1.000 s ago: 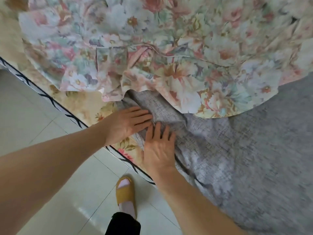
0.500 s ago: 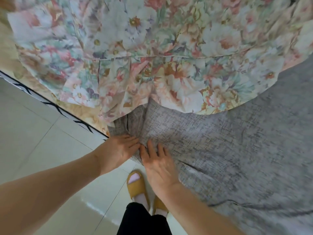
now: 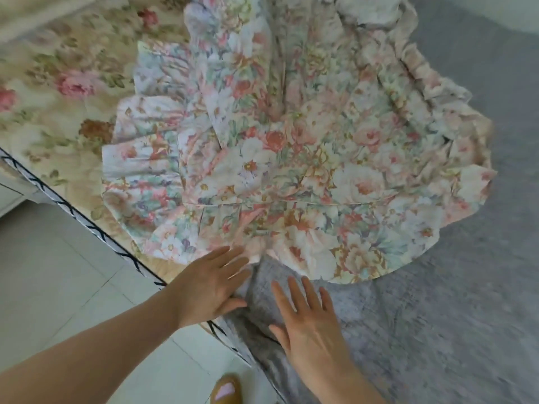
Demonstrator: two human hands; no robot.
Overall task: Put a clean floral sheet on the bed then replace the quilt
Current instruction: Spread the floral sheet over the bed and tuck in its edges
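Left hand (image 3: pixel 211 287) and right hand (image 3: pixel 310 322) flat at lower centre, fingers (image 3: pixel 294 290) straight and spread, pressing grey cloth (image 3: pixel 437 316) below bunched floral sheet (image 3: pixel 291 156).

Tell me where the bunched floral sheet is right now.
In the head view the floral sheet lies bunched across the upper middle, on the grey cover, with the rose-patterned mattress at its left. Its lower edge lies just beyond the left hand and right hand.

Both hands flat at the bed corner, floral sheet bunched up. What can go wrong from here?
1. The floral sheet lies bunched and pleated; spread unevenly, it may leave creases.
2. The grey cloth under both open hands, left hand and right hand, is wrinkled at the mattress corner and could slip off.
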